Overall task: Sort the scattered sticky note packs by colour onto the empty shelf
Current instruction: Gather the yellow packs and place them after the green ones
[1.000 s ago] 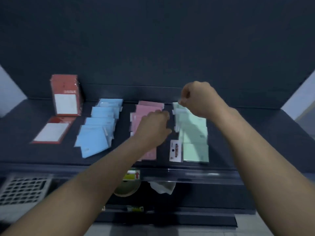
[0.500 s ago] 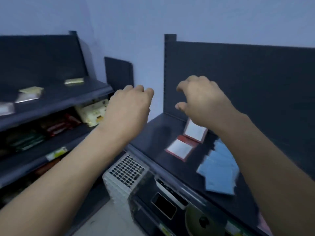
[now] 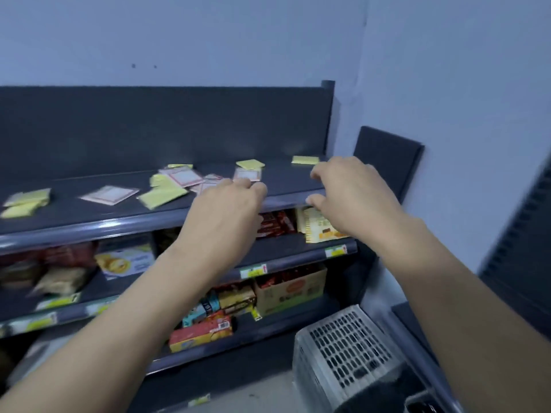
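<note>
Scattered sticky note packs lie on a dark top shelf [image 3: 89, 216]: several yellow packs, such as a yellow pack [image 3: 162, 196] in the middle and another yellow pack [image 3: 304, 160] at the far right, and pink-edged packs, such as a pink pack [image 3: 109, 194] and a second pink pack [image 3: 247, 174]. My left hand [image 3: 229, 204] hovers over the shelf's front edge with loosely curled fingers, holding nothing. My right hand [image 3: 346, 189] reaches beside it, fingers bent and spread, also holding nothing.
Lower shelves hold snack boxes and packets, among them a cardboard box [image 3: 290, 289] and a red box [image 3: 199, 333]. A grey perforated crate [image 3: 343, 350] stands at the lower right. A dark panel [image 3: 384, 162] leans on the wall.
The view has swung left, away from the shelf with the sorted blue, pink and green rows, to the shelf of scattered packs. Both hands have travelled with it and now reach towards that shelf.
</note>
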`<state>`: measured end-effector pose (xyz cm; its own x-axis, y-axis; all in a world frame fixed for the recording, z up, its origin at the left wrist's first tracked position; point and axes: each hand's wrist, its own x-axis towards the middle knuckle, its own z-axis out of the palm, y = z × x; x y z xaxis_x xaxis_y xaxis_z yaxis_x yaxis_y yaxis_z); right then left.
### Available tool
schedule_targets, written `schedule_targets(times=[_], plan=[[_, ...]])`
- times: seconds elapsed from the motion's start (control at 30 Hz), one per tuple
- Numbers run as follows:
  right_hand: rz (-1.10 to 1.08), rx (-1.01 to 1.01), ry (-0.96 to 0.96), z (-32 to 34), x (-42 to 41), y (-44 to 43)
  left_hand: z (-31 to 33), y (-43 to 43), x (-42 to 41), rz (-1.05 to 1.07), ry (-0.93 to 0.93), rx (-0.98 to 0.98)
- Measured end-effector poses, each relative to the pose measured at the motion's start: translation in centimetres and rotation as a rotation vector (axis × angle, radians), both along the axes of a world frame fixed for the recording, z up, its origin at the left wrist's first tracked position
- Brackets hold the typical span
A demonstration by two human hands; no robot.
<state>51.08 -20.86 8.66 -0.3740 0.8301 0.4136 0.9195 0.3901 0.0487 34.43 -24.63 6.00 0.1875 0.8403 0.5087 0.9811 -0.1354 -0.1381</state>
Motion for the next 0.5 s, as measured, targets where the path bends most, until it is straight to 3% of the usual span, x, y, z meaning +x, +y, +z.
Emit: schedule_targets(times=[0.5], plan=[[0.343,-0.092,0.015,-2.5,-16.0,15.1,-3.4,9.0,-15.3,0.542,-0.164,-0.140]])
